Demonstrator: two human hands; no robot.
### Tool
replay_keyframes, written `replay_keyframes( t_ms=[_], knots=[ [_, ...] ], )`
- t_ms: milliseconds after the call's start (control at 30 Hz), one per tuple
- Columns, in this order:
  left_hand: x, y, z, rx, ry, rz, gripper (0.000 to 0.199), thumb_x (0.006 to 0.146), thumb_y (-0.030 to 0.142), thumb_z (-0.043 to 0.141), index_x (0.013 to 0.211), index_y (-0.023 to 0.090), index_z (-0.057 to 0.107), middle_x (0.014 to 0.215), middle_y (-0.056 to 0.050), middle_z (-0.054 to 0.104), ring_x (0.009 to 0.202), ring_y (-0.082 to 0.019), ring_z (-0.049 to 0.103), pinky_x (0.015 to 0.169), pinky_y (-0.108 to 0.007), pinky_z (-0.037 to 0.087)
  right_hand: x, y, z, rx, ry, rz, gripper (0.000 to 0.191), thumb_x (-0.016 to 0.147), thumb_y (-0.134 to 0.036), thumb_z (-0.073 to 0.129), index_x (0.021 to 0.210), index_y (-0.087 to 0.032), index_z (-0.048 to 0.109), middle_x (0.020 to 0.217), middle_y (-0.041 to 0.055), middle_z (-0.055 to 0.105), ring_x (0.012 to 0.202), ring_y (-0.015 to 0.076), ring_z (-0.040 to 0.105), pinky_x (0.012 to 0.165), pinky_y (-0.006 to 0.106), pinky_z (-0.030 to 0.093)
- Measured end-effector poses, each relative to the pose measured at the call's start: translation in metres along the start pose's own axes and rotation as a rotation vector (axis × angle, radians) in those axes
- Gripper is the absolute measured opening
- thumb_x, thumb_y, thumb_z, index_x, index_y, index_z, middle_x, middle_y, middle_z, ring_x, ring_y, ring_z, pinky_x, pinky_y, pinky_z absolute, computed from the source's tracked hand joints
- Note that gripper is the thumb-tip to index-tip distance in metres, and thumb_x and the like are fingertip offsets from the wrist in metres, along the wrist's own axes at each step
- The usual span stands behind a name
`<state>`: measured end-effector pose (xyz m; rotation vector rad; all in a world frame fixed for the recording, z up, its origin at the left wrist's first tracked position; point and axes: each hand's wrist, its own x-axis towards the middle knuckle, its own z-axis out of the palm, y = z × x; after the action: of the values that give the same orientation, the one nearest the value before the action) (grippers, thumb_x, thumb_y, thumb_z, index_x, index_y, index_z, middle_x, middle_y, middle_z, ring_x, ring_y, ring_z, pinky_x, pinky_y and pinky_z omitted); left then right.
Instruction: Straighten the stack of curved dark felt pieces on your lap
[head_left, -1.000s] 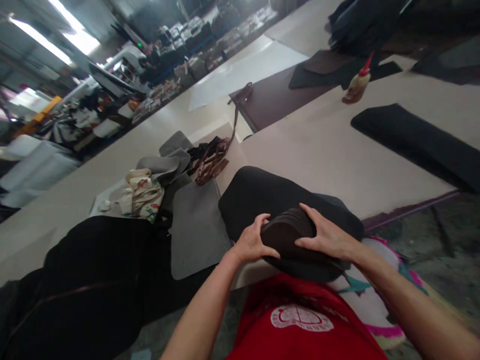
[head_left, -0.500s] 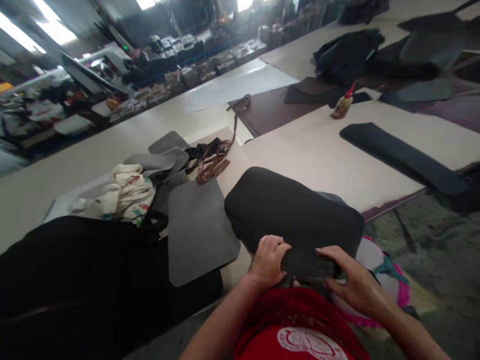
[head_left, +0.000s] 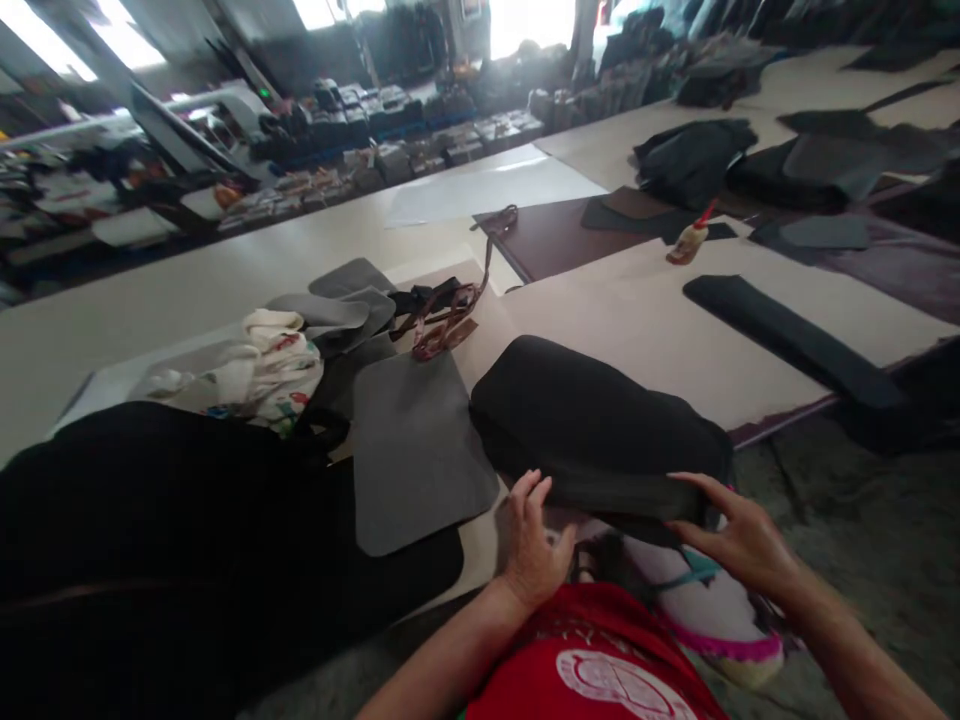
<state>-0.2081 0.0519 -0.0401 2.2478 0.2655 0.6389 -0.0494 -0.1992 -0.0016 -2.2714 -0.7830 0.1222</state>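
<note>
A black padded fabric panel [head_left: 592, 420] with rounded corners lies in front of me, its near edge overhanging the table. My right hand [head_left: 739, 540] pinches that edge near the right corner, fingers above and thumb side below. At the panel's near left edge, my left hand [head_left: 536, 550] has its fingers and thumb apart, the fingertips touching the fabric. Just left lies a flat grey panel [head_left: 420, 455], partly over a large black fabric piece [head_left: 225, 560]. Whatever is beneath the black panel is mostly hidden.
Brown straps [head_left: 450, 320] and a patterned cream cloth [head_left: 281, 365] lie at the left. A glue bottle [head_left: 688, 240] with a red tip stands beyond a long dark strip [head_left: 787, 335]. Below the table edge is a pink-trimmed white item [head_left: 712, 620].
My left hand has opened from the panel's edge and moved slightly down. My right hand has shifted right along the edge. The panel's near side now shows more of its folded edge.
</note>
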Motion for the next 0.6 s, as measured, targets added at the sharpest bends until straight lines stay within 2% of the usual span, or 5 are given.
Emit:
replay_keyframes(
  t_ms=[100,200,300,467,600],
  knots=[
    [-0.013,-0.010,-0.013,-0.209,0.147,-0.349,0.048,0.082,0.019,0.063,0.127,0.020,0.047,0.136,-0.013,0.045,0.133,-0.025,0.041,0.117,-0.048,0.029,0.016,-0.003,-0.009,0.042,-0.023,0.128,0.056,0.073,-0.049,0.072,0.120,-0.021,0.061,0.096,0.0042,0.072,0.087,0.0264,0.068,0.079,0.036,0.056],
    [-0.018,-0.012,-0.018,-0.533,-0.013,-0.731,0.037,0.082,0.038,0.067,0.108,0.017,0.052,0.109,-0.010,0.058,0.106,-0.024,0.058,0.100,-0.044,0.046,0.021,-0.009,-0.011,0.070,-0.059,0.132,0.055,0.071,-0.047,0.073,0.119,-0.021,0.062,0.096,0.0036,0.072,0.087,0.0254,0.068,0.078,0.035,0.056],
    [-0.017,-0.004,-0.011,-0.765,-0.220,-0.904,0.048,0.085,0.060,0.060,0.099,0.014,0.054,0.094,-0.011,0.065,0.084,-0.022,0.066,0.075,-0.036,0.054,0.009,-0.014,-0.004,0.043,-0.070,0.021,0.044,0.074,-0.035,0.068,0.116,-0.022,0.062,0.103,0.0034,0.070,0.091,0.0234,0.068,0.081,0.034,0.056],
    [-0.003,0.020,0.015,-1.385,-0.237,-1.219,0.065,0.076,0.059,0.076,0.121,0.017,0.056,0.124,-0.014,0.066,0.101,-0.024,0.067,0.080,-0.033,0.056,-0.024,-0.002,0.023,0.019,0.006,-0.161,0.045,0.077,-0.021,0.059,0.122,-0.024,0.060,0.122,0.0063,0.065,0.113,0.0251,0.063,0.095,0.039,0.053],
    [0.011,0.036,0.034,-1.450,-0.077,-1.325,0.064,0.081,0.050,0.075,0.132,0.017,0.056,0.132,-0.013,0.064,0.113,-0.027,0.065,0.088,-0.036,0.058,-0.041,0.003,0.037,-0.001,0.048,-0.169,0.051,0.078,-0.016,0.056,0.129,-0.024,0.057,0.129,0.0091,0.061,0.122,0.0263,0.057,0.104,0.047,0.049]
  ],
)
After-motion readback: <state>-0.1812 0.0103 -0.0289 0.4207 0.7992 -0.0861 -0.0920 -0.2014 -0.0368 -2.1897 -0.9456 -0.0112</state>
